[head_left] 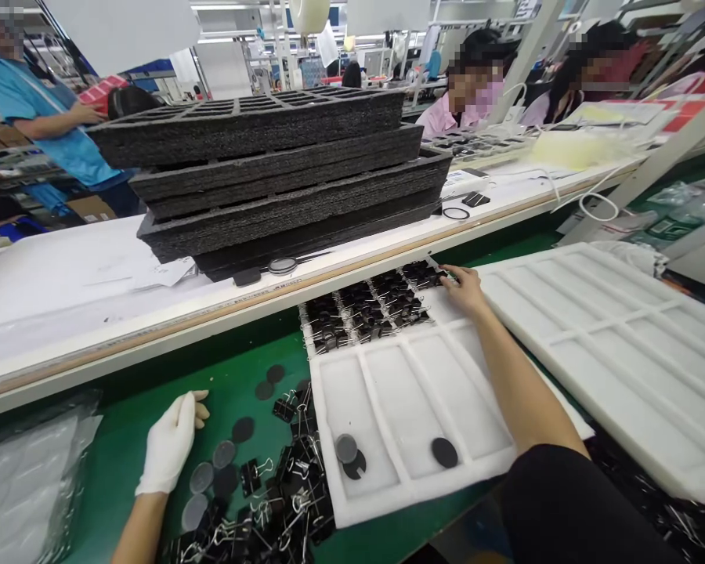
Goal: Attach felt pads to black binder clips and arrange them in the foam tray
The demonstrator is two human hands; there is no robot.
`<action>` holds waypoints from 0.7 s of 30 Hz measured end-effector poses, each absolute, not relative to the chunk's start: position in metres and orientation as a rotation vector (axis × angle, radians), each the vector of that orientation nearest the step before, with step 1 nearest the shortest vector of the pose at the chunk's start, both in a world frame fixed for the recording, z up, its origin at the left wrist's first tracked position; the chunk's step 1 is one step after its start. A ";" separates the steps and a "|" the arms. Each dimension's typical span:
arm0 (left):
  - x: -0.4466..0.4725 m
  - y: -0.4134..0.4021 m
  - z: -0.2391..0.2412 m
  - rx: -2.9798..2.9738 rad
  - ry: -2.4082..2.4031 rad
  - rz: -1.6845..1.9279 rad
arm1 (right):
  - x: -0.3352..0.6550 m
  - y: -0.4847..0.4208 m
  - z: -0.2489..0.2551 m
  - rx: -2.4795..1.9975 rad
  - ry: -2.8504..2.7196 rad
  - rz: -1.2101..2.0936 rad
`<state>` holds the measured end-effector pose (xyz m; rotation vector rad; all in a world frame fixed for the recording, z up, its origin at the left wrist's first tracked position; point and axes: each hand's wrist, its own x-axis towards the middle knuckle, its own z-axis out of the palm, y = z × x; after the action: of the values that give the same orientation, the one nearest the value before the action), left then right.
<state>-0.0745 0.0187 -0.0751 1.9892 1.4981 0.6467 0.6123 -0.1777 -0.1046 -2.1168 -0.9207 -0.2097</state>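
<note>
L hand (173, 439): gloved, part-curled | R hand (463, 290): bare; R arm (517, 376) extd fwd

The white rectangular foam tray (411, 490) lies on the green flat worktop (229, 368). Black metal binder clips (367, 309) lie in its far section, thin round dark discs (445, 453) in its two near-left compartments. A heap of more clips (287, 489) lies left of it, the white-gloved left hand (173, 435) farther left. The bare right hand (465, 290) is at its far side; to its right, a second white rectangular foam tray (614, 335); behind it, a white flat shelf (94, 333) bears stacked black foam trays (294, 172).
</note>
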 end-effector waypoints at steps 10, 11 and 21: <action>-0.078 0.021 -0.080 2.019 1.493 0.614 | 0.584 -0.183 -0.096 -2.159 -0.884 -0.160; -0.078 0.021 -0.081 2.013 1.494 0.621 | 0.583 -0.183 -0.096 -2.168 -0.898 -0.165; -0.077 0.021 -0.079 1.848 1.428 0.831 | 0.571 -0.176 -0.097 -2.307 -0.902 -0.276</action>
<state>-0.0771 0.0214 -0.0794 1.8482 1.4279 0.8313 0.5708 -0.1759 -0.0971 -2.3070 -0.9022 -0.2756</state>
